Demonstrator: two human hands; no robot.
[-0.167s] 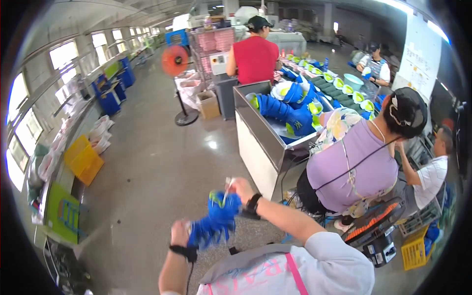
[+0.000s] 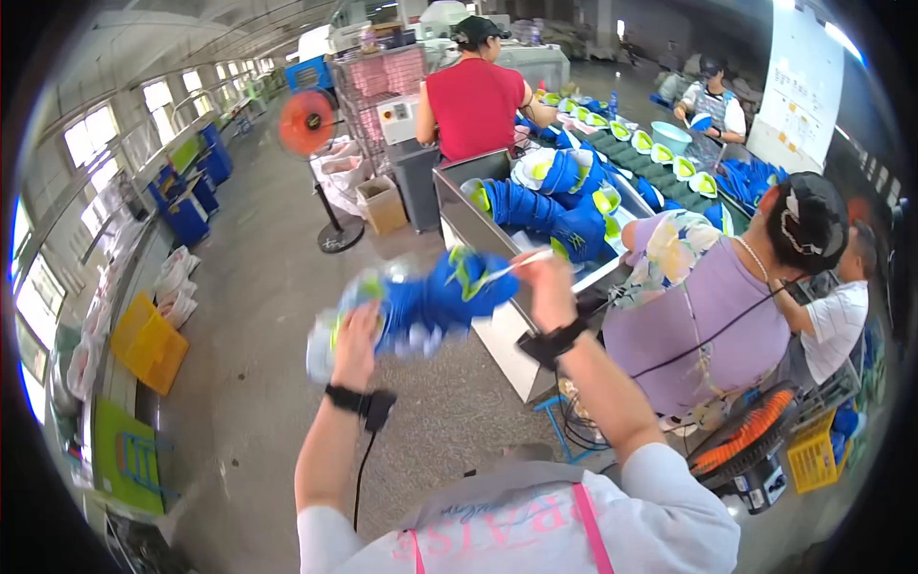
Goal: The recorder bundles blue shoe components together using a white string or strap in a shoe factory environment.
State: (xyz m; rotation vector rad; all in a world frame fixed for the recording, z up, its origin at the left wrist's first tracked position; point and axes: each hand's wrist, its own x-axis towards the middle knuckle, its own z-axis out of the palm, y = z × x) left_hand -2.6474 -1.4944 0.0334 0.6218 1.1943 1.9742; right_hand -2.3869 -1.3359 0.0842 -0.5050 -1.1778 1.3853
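A nested stack of blue shoe uppers (image 2: 435, 301) with lime-green and white parts is held up in front of me, somewhat blurred by motion. My left hand (image 2: 356, 342) is closed around its left end, where pale, whitish edges show. At the other end, my right hand (image 2: 547, 292) grips the stack beside a white strip. More blue uppers (image 2: 521, 212) lie heaped in the metal-sided bin (image 2: 497, 287) just beyond my hands. Both wrists wear black bands, and a cable hangs from the left one.
A person in purple (image 2: 698, 297) sits close on my right, by a floor fan (image 2: 746, 435). Another person in red (image 2: 476, 105) stands behind the bin, beside a conveyor (image 2: 641, 167) carrying uppers. An orange fan (image 2: 308, 122) and a cardboard box (image 2: 382, 204) stand ahead.
Both hands have lifted the stack of shoe uppers up and forward, nearer the bin. The arms are stretched further out, and the whole view has shifted slightly.
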